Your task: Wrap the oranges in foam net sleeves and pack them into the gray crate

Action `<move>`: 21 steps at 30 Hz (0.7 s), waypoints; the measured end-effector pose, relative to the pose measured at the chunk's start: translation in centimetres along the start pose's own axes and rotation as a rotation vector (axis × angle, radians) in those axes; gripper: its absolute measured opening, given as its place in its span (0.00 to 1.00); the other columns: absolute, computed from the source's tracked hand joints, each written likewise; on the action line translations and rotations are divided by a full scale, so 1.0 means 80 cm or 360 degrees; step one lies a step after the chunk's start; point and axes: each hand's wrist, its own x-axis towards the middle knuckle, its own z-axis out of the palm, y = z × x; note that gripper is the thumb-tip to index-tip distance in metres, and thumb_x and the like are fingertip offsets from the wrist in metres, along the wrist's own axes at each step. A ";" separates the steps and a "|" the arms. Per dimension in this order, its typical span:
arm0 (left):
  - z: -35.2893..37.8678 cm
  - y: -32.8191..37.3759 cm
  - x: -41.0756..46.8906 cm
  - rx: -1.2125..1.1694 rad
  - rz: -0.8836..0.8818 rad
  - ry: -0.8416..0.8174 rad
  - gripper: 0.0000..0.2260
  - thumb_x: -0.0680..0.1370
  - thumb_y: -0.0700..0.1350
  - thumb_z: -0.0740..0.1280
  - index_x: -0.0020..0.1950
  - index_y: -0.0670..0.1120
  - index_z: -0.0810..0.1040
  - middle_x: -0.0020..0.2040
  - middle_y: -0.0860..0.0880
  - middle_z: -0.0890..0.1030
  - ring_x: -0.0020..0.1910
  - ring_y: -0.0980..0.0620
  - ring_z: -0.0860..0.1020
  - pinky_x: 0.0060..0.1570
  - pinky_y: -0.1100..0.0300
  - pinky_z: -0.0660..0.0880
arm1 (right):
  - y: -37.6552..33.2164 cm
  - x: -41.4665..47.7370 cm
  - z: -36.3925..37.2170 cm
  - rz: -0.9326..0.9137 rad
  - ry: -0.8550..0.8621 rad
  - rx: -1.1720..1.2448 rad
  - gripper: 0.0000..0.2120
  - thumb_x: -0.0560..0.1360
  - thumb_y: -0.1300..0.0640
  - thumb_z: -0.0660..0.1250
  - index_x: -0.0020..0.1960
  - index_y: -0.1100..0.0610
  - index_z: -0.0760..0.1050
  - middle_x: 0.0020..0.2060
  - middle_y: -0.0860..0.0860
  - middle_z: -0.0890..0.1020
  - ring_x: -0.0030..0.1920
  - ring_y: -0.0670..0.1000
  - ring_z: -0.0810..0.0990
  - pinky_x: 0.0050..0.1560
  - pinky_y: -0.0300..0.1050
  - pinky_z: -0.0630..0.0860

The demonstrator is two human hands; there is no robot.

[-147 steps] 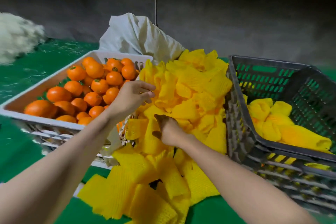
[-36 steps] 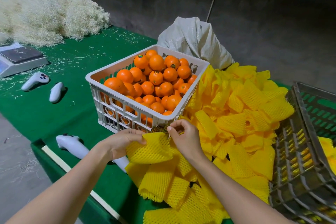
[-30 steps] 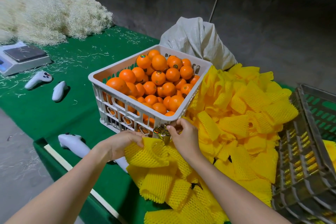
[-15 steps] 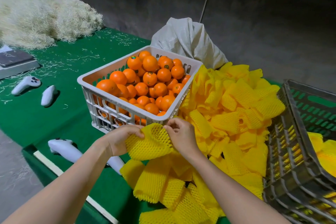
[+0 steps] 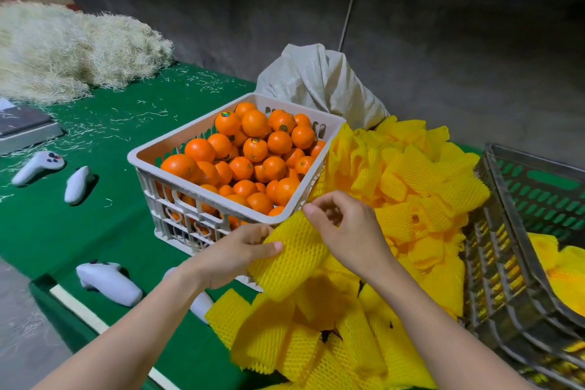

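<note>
Both hands pinched one foam net sleeve [image 5: 291,263] at the sleeve pile's [image 5: 411,187] near edge, the left hand [image 5: 234,258] on its left side, the right hand [image 5: 351,231] at its top corner. The oranges [image 5: 250,155] lay in the white crate [image 5: 148,155] at eleven o'clock, the gray crate [image 5: 506,231] at three. The sleeve's mouth looked unopened, though that was hard to tell; tugging unevenly could tear the mesh.

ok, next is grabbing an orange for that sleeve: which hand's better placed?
Probably left. The left hand sits directly before the white crate of oranges; the right hand pinches the top edge of the sleeve and could hold it alone.
</note>
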 end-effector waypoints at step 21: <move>-0.165 0.082 0.052 0.1195 0.0271 0.1081 0.07 0.78 0.49 0.67 0.45 0.47 0.80 0.42 0.49 0.82 0.45 0.46 0.78 0.42 0.59 0.73 | -0.032 0.125 0.119 -0.0087 -0.0050 0.0037 0.08 0.81 0.60 0.56 0.43 0.58 0.61 0.29 0.50 0.61 0.29 0.48 0.59 0.35 0.48 0.53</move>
